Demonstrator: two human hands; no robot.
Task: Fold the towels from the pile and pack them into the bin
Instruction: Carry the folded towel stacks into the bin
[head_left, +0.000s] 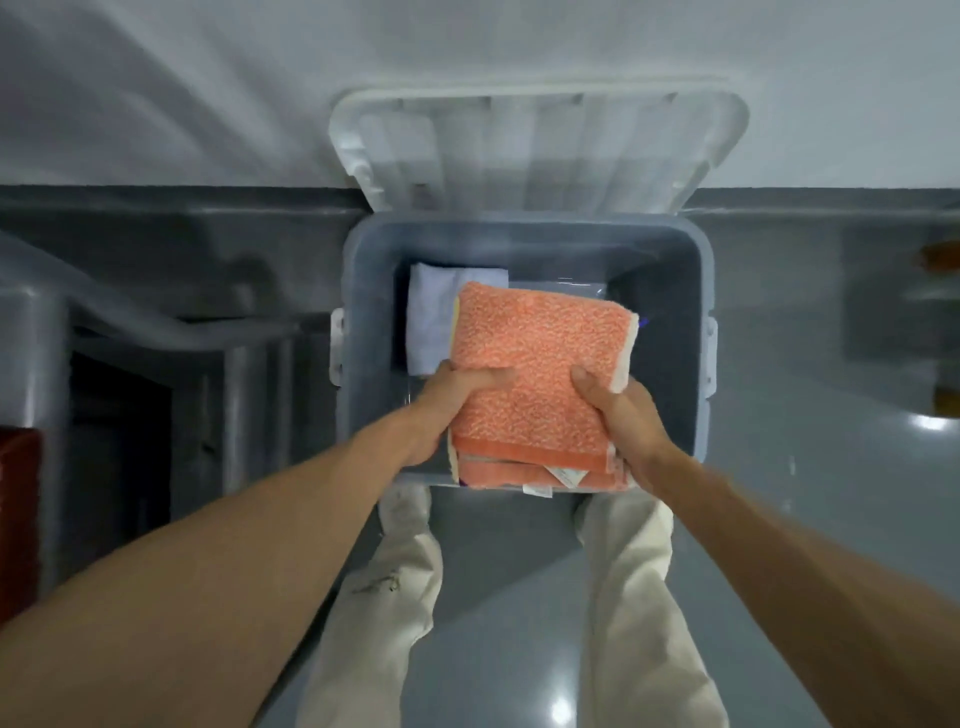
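Both bare forearms reach forward from lower corners, converging toward centre. Left hand (460, 400) grips left edge of folded towel (535, 358): thumb on top pointing right, fingers hidden beneath. Right hand (621, 415) grips right edge: thumb on top, fingers curled under. Hands roughly level, apart, towel between them. Wrists near straight, palms turned inward.

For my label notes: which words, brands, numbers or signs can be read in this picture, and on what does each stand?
No text can be read.
Small white tags on the near edge of the folded orange terry towel: too small and blurred to read.
Grey plastic bin and white plastic lid: no print visible.
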